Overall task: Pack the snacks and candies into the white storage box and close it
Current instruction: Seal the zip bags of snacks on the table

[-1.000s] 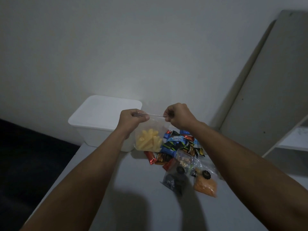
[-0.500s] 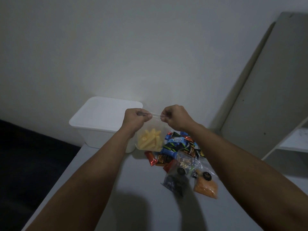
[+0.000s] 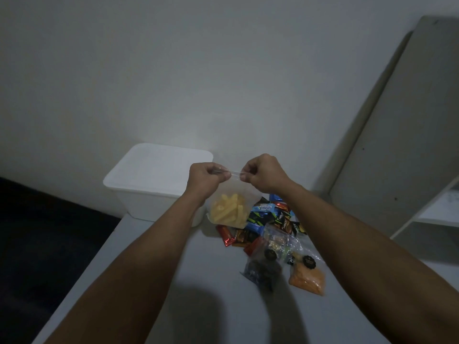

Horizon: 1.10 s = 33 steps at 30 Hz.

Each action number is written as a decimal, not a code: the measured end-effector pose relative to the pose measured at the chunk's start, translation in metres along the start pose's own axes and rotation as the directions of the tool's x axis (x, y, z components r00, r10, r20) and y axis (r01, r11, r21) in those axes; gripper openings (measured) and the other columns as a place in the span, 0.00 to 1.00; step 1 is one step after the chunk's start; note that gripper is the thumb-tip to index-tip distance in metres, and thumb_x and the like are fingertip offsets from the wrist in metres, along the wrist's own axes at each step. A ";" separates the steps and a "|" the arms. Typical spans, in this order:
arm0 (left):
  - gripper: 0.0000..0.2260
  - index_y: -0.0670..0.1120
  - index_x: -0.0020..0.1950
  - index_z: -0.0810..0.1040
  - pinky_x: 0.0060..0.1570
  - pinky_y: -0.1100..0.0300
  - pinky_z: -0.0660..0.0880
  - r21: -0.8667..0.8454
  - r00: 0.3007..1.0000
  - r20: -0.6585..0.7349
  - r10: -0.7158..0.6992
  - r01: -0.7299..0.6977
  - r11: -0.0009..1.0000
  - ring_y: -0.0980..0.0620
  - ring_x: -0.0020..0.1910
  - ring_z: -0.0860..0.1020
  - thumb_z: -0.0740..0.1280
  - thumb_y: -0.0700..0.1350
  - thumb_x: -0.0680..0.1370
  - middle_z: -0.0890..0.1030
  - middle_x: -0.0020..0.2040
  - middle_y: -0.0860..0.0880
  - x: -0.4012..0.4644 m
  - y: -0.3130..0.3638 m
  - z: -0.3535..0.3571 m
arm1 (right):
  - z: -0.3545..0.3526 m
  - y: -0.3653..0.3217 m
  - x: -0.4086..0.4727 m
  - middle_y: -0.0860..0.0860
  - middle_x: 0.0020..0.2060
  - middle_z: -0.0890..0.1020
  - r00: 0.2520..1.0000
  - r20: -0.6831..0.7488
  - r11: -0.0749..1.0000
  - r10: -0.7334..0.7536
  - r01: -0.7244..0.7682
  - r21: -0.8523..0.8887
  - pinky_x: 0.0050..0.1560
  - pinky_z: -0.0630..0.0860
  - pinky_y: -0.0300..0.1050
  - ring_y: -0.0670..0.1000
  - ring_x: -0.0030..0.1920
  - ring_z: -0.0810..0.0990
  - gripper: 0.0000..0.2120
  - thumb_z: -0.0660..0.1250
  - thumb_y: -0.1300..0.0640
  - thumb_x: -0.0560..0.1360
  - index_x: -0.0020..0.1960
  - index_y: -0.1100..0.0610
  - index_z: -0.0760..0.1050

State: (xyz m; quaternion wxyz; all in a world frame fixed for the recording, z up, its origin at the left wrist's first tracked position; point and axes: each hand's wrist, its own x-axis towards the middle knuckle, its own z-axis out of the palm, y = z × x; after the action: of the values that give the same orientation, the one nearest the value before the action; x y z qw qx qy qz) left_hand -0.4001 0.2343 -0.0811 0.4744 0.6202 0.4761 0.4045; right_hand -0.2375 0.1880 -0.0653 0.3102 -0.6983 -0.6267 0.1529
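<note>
A clear zip bag of yellow snack sticks (image 3: 229, 211) hangs above the table. My left hand (image 3: 205, 178) and my right hand (image 3: 263, 173) each pinch its top seal strip, close together. The white storage box (image 3: 154, 180) stands behind at the left with its lid on. Below the bag lies a pile of wrapped candies (image 3: 268, 219) in blue, red, black and green. Nearer me lie a clear bag of mixed sweets (image 3: 279, 240), a bag of dark snacks (image 3: 260, 270) and a bag of orange snacks (image 3: 308, 279).
The grey table (image 3: 198, 281) has its left edge running beside a dark floor area. A tall grey board (image 3: 407, 125) leans on the wall at the right, with white shelving (image 3: 437, 212) below it. My arms cast shadows on the tabletop.
My two hands have drawn closer together along the bag's seal strip. The bag has stayed hanging in about the same place.
</note>
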 end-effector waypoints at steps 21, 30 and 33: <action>0.05 0.37 0.45 0.83 0.34 0.74 0.73 -0.053 0.999 0.019 -0.038 0.039 0.998 0.67 0.32 0.80 0.74 0.37 0.71 0.84 0.39 0.47 -0.002 -0.001 -0.001 | 0.002 0.000 -0.001 0.52 0.37 0.84 1.000 -0.007 1.000 -0.001 0.001 0.010 0.41 0.77 0.44 0.50 0.39 0.81 0.05 0.74 0.57 0.71 0.44 0.58 0.84; 0.04 0.39 0.43 0.84 0.40 0.72 0.73 -0.034 1.000 0.018 0.015 -0.015 0.999 0.67 0.36 0.80 0.73 0.39 0.72 0.84 0.38 0.50 -0.002 0.000 0.005 | 0.003 -0.002 0.000 0.53 0.37 0.85 0.999 -0.028 0.999 -0.036 0.036 0.004 0.44 0.81 0.50 0.52 0.39 0.81 0.02 0.73 0.59 0.72 0.41 0.57 0.83; 0.02 0.40 0.41 0.84 0.45 0.65 0.74 -0.033 0.997 -0.073 0.012 -0.015 0.999 0.63 0.38 0.80 0.73 0.38 0.72 0.84 0.38 0.50 0.002 0.003 -0.001 | -0.002 0.004 -0.001 0.55 0.41 0.85 1.000 0.025 1.000 -0.010 0.010 -0.004 0.47 0.80 0.49 0.53 0.42 0.82 0.04 0.74 0.58 0.72 0.44 0.59 0.83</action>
State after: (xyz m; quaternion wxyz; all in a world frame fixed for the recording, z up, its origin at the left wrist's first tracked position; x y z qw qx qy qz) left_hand -0.4001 0.2358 -0.0782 0.4644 0.6001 0.4820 0.4380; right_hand -0.2334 0.1867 -0.0669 0.3018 -0.6938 -0.6342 0.1588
